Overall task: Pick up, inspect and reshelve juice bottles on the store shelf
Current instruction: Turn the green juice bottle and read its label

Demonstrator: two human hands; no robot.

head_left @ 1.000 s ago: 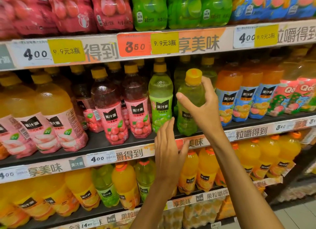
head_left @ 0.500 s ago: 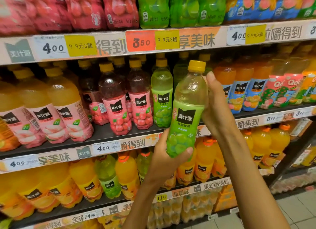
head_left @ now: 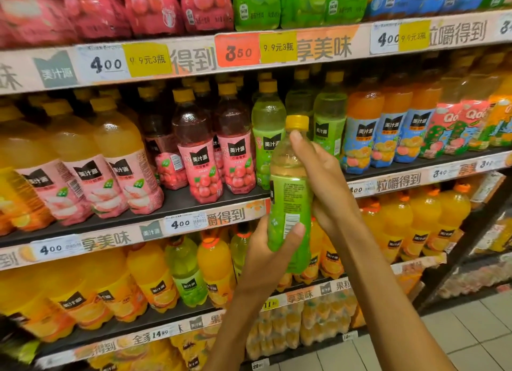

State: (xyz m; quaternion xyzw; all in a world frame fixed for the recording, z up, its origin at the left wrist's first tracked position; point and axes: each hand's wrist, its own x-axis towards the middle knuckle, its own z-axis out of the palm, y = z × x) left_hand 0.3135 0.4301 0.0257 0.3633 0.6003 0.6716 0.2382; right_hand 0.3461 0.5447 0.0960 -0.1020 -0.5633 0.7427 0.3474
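A green grape juice bottle [head_left: 289, 193] with a yellow cap is held upright in front of the middle shelf [head_left: 194, 204], its back label with small print and a barcode facing me. My left hand [head_left: 273, 248] grips its base, thumb across the lower label. My right hand [head_left: 322, 176] wraps round the upper body, thumb just under the cap. More green bottles [head_left: 267, 138] stand on the shelf behind it.
On the middle shelf, red juice bottles [head_left: 198, 160] stand left of the green ones and orange bottles with blue labels [head_left: 363, 138] to the right. Pale yellow bottles [head_left: 116, 160] fill the far left. Orange bottles [head_left: 155, 282] line the lower shelf. Tiled floor [head_left: 471, 337] lies at lower right.
The bottle came off the shelf into both hands, then was lowered and turned, so the back label now faces me instead of the front. The view moved closer to the shelf.
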